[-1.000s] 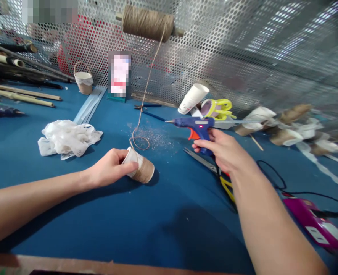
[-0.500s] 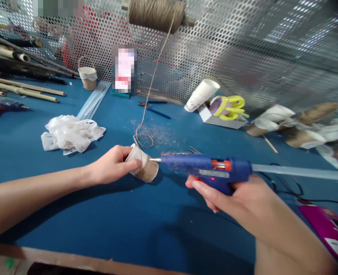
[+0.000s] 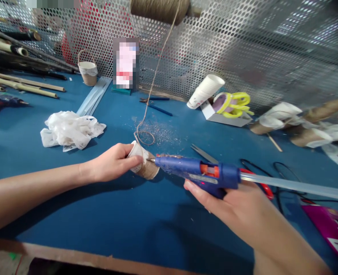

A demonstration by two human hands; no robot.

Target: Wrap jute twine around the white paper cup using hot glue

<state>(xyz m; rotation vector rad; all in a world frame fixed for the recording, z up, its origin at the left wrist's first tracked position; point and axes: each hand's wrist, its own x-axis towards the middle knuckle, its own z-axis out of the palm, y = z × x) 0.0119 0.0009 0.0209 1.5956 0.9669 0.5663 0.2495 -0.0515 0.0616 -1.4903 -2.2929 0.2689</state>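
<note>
My left hand (image 3: pixel 111 163) grips a small paper cup (image 3: pixel 142 162) lying on its side on the blue table (image 3: pixel 100 214); the cup's lower part is wrapped in brown twine. A strand of twine (image 3: pixel 154 78) runs from it up to a spool (image 3: pixel 160 7) on the mesh wall. My right hand (image 3: pixel 237 206) holds a blue glue gun (image 3: pixel 197 173) with a clear glue stick (image 3: pixel 295 186) out its back. The gun's nozzle touches the cup's side.
Scissors (image 3: pixel 205 154) lie just behind the gun. Crumpled white plastic (image 3: pixel 70 129) sits to the left, bamboo sticks (image 3: pixel 23 86) and a small handled cup (image 3: pixel 87 72) at far left. Stacked white cups (image 3: pixel 205 91), wrapped cups (image 3: pixel 297 122) and a magenta device (image 3: pixel 327 229) are on the right.
My right hand brought the glue gun from the middle right of the table down and left, until its nozzle met the cup. My left hand kept hold of the cup.
</note>
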